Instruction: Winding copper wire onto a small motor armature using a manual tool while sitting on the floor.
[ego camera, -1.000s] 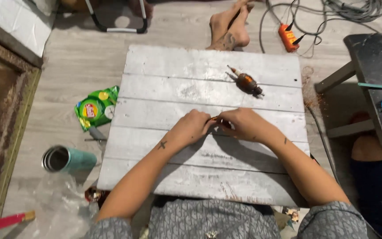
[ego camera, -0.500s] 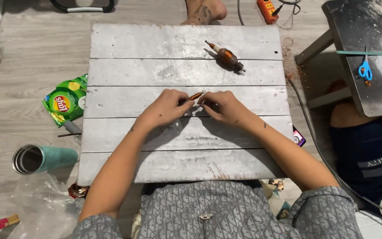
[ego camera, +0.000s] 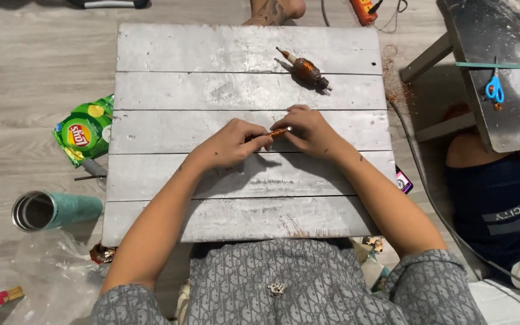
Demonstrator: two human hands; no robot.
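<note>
Head view, looking down on a whitewashed plank board (ego camera: 242,90) laid on the floor. The left hand (ego camera: 230,144) and the right hand (ego camera: 311,129) meet just above the board's centre, fingertips of both pinched narrow on one small copper-coloured rod-shaped piece (ego camera: 279,131), which lies level between them. Compared with half a second and one second ago, the hands keep the same pinch and the same meeting point; only the camera has shifted, so the board sits lower and larger in view. The piece is thus held in place, not set down.

At one o'clock from the hands lies a brown wound motor armature with a shaft (ego camera: 305,69), untouched and well apart. At nine o'clock, off the board, lies a green snack bag (ego camera: 85,129); at seven o'clock, a teal metal tumbler on its side (ego camera: 55,210). At two o'clock, blue-handled scissors (ego camera: 493,89) rest on a dark bench.
</note>
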